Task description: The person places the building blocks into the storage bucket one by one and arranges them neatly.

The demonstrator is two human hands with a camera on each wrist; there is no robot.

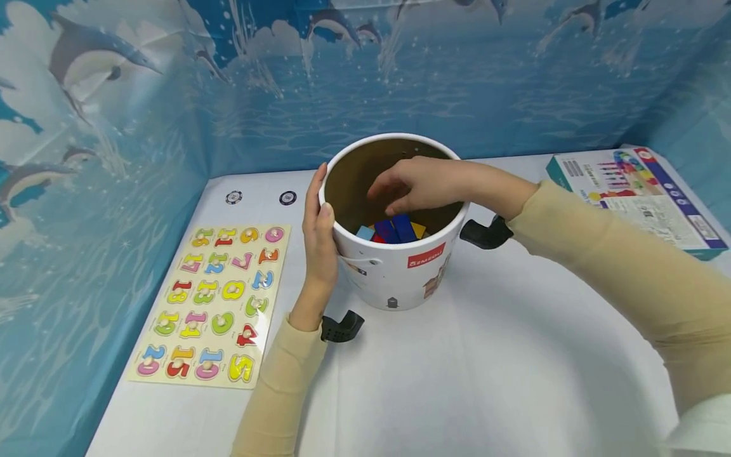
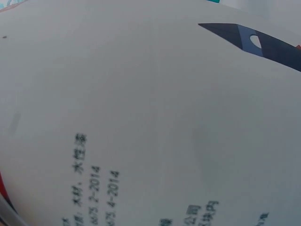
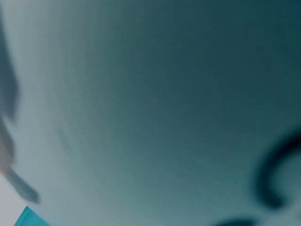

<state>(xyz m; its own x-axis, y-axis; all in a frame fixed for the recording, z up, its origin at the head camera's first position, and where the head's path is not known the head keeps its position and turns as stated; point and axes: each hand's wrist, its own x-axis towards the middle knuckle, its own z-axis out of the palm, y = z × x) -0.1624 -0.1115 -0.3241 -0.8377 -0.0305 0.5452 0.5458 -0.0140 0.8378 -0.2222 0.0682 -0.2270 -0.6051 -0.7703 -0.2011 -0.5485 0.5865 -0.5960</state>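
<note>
A white bucket (image 1: 379, 273) with printed pictures and a red label stands upright on the table. Against its left side, at the rim, my left hand (image 1: 320, 244) rests with straight fingers. My right hand (image 1: 422, 184) reaches over the right rim into the bucket's mouth, fingers loosely bent, and no object shows in it. Below that hand lie several coloured blocks, among them a blue block (image 1: 404, 227), a light blue block (image 1: 365, 233) and a yellow block (image 1: 419, 230). The bucket's printed wall (image 2: 150, 103) fills the left wrist view; a blurred pale surface (image 3: 117, 103) fills the right one.
A number puzzle board (image 1: 228, 324) lies left of the bucket. Two round chip-like discs are behind it, a pale disc (image 1: 233, 197) and a dark disc (image 1: 288, 198). At the back right lies a printed box (image 1: 645, 197). A dolphin-print curtain (image 1: 400, 82) encloses the table (image 1: 457, 381).
</note>
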